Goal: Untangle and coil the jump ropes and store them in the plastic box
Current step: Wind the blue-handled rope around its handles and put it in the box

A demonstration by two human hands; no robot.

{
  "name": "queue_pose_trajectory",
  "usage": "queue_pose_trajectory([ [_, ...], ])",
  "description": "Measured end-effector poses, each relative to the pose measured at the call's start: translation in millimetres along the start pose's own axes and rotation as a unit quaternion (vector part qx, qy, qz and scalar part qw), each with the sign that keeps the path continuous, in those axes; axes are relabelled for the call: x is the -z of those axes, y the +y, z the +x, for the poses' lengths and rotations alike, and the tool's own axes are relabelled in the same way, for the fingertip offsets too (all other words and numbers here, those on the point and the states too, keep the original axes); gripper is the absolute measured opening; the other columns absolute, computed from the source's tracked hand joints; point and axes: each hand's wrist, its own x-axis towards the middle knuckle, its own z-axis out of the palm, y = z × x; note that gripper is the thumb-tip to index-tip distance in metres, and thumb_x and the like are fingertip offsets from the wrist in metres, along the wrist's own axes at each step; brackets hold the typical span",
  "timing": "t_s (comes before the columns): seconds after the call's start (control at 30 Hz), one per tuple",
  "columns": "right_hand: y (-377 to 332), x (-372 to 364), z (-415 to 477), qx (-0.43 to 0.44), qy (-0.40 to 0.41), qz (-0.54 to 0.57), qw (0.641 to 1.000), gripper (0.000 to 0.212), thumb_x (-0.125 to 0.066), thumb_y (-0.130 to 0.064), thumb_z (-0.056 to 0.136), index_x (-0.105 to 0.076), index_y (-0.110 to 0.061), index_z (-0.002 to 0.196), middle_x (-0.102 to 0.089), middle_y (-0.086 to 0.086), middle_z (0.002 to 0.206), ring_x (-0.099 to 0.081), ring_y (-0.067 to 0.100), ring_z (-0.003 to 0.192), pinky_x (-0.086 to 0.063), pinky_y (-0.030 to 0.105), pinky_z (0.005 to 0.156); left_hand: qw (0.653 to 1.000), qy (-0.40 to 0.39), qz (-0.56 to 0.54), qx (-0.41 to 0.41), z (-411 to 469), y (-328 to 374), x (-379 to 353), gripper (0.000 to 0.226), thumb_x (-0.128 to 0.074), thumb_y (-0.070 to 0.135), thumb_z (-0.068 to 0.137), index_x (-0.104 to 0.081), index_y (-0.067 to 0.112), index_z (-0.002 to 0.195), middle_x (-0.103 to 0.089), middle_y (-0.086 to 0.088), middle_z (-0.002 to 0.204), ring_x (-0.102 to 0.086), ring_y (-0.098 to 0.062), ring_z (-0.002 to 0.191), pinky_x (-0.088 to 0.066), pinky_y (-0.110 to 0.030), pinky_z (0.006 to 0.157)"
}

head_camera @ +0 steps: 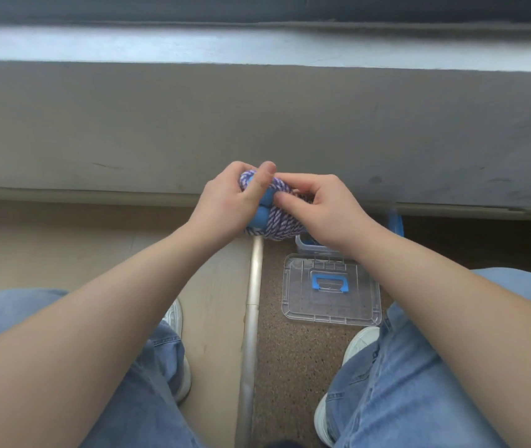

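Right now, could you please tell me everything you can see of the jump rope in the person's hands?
The jump rope is a twisted purple-and-white cord, apparently woven fibre, wound into a tight bundle, with its two blue handles side by side on the bundle's left. It is held up in the air. The left hand grips the handle side and the right hand pinches the coils.

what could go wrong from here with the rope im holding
The coiled rope is held only by the left hand and right hand; loosening either grip may let the wraps spring loose. The box is mostly hidden under the right wrist, so the rope might miss it and land on the lid.
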Motion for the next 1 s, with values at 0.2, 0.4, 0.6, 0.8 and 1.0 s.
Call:
queue_pose_trajectory([
  [0.2, 3, 9, 8, -0.039, 0.123, -0.009, 0.992, 0.018, -0.059, -0.028, 0.094, -0.074, -0.021, 0.102, -0.076, -0.003, 0.085, -0.072, 0.018, 0.084, -0.057, 0.043, 0.081, 0.975, -0.071, -0.208, 0.028, -2, -1, -9, 0.052, -0.077, 0.021, 0.086, -0.057, 0.022, 0.134, -0.074, -0.001, 0.111, -0.071, -0.008, 0.091, -0.058, -0.028, 0.07],
  [0.4, 6, 5, 6, 0.085, 0.127, -0.258, 0.954, 0.031, -0.052, -0.029, 0.099, -0.06, -0.008, 0.079, -0.057, 0.003, 0.074, -0.051, 0.028, 0.074, -0.041, 0.041, 0.07, 0.975, -0.046, -0.215, 0.042, 0, -2, -11, 0.05, -0.072, 0.022, 0.08, -0.065, 0.023, 0.129, -0.077, -0.002, 0.103, -0.071, -0.012, 0.092, -0.056, -0.03, 0.086],
  [0.6, 6, 7, 7, 0.182, 0.111, -0.279, 0.937, 0.04, -0.052, -0.015, 0.095, -0.064, -0.015, 0.133, -0.063, 0.01, 0.092, -0.06, 0.031, 0.082, -0.053, 0.041, 0.073, 0.958, -0.07, -0.276, 0.041, -1, 5, -6, 0.025, -0.063, 0.014, 0.096, -0.071, 0.017, 0.12, -0.076, -0.005, 0.109, -0.072, -0.02, 0.104, -0.059, -0.038, 0.089],
  [0.8, -1, 9, 7, 0.215, 0.106, -0.362, 0.901, 0.04, -0.049, -0.029, 0.095, -0.069, -0.009, 0.122, -0.057, 0.011, 0.077, -0.058, 0.033, 0.067, -0.051, 0.035, 0.06, 0.939, -0.058, -0.325, 0.098, 1, 7, -3, 0.027, -0.056, 0.009, 0.098, -0.067, 0.007, 0.123, -0.074, -0.012, 0.106, -0.071, -0.016, 0.087, -0.059, -0.028, 0.076],
  [1.0, -1, 7, 8, 0.229, 0.105, -0.434, 0.865, 0.025, -0.069, -0.009, 0.085, -0.072, -0.007, 0.109, -0.051, 0.01, 0.074, -0.047, 0.029, 0.062, -0.042, 0.033, 0.051, 0.952, -0.043, -0.292, 0.079, -3, 3, -5, 0.033, -0.071, 0.017, 0.091, -0.067, 0.007, 0.123, -0.074, -0.01, 0.111, -0.072, -0.021, 0.105, -0.06, -0.034, 0.086],
])
